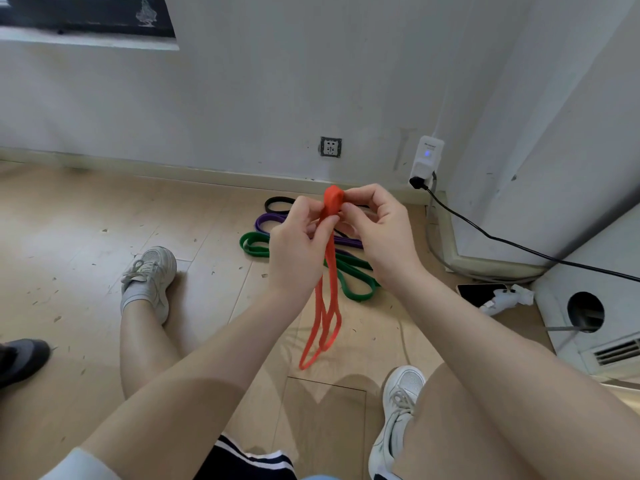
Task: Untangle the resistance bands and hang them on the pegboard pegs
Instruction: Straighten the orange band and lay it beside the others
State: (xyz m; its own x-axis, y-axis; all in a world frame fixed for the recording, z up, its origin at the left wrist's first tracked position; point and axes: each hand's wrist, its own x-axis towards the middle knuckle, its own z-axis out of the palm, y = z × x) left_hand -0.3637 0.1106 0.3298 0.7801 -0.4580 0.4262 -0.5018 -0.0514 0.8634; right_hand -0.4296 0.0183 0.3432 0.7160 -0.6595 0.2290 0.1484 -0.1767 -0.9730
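While both hands grip it at frame centre: orange band (328, 278), flat matte rubber.
Left hand (294, 251) and right hand (379, 233) pinch its bunched top; slack loops dangle above the wooden floor (86, 237).

A pale grey wall (242, 81) ran across the back, scuffed in places, with a cream skirting board (173, 169) along its foot. A dark window (86, 12) with a white sill sat at the upper left. The floor (69, 220) was light wooden boards, littered with small specks. A wall socket (330, 147) sat low on the wall, and to its right a white plug-in device (427, 157) showed a small blue light, with a black cable (502, 240) trailing right. A white panel (585, 311) at the right had a round hole and a vent. Daylight was soft and even.
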